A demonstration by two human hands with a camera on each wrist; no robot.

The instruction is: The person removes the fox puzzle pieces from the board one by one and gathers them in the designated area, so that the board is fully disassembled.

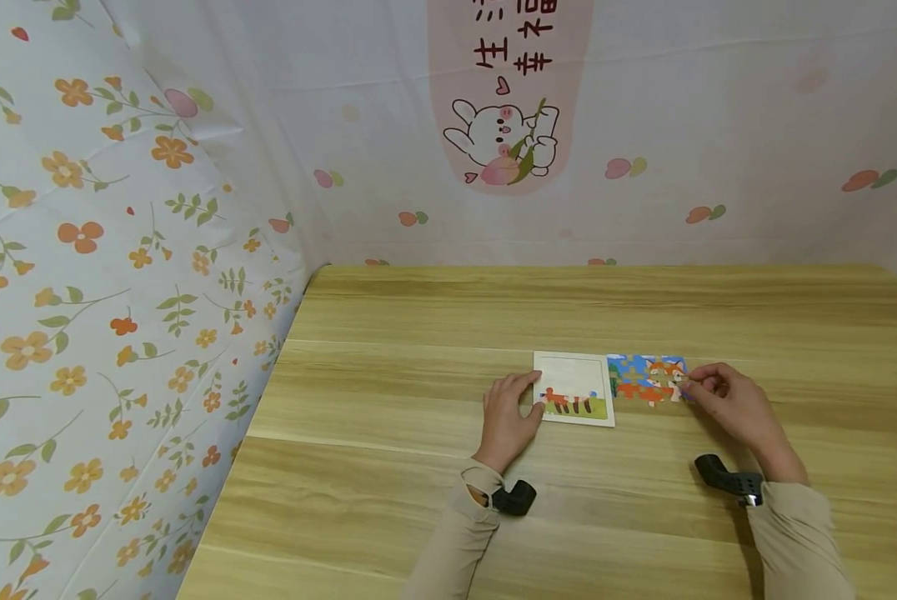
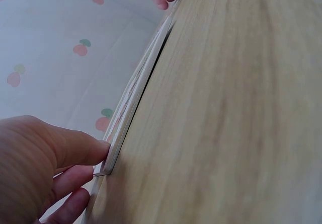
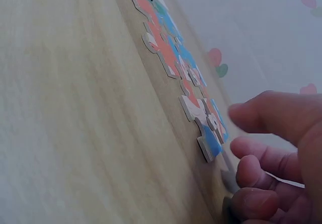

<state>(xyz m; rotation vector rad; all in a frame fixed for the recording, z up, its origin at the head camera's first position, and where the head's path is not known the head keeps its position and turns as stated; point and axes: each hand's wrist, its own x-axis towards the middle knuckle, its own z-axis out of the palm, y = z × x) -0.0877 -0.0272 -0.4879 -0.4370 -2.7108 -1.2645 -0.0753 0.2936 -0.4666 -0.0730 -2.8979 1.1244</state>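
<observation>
A white-bordered puzzle tray lies flat on the table, its lower part filled with pieces showing green grass and striped orange shapes; its upper part is bare. My left hand rests at the tray's left side, thumb and forefinger touching the edge. In the left wrist view, the thumb is against a corner of the tray. Right of the tray lie joined puzzle pieces picturing a fox face on blue. My right hand is at their right end; in the right wrist view its loosely bent fingers hold nothing beside the pieces.
The wood-grain table carries the tray and pieces. Behind it hangs a pale cloth with a rabbit print, and a flowered cloth covers the left side. Black wrist-worn devices sit at both sleeves.
</observation>
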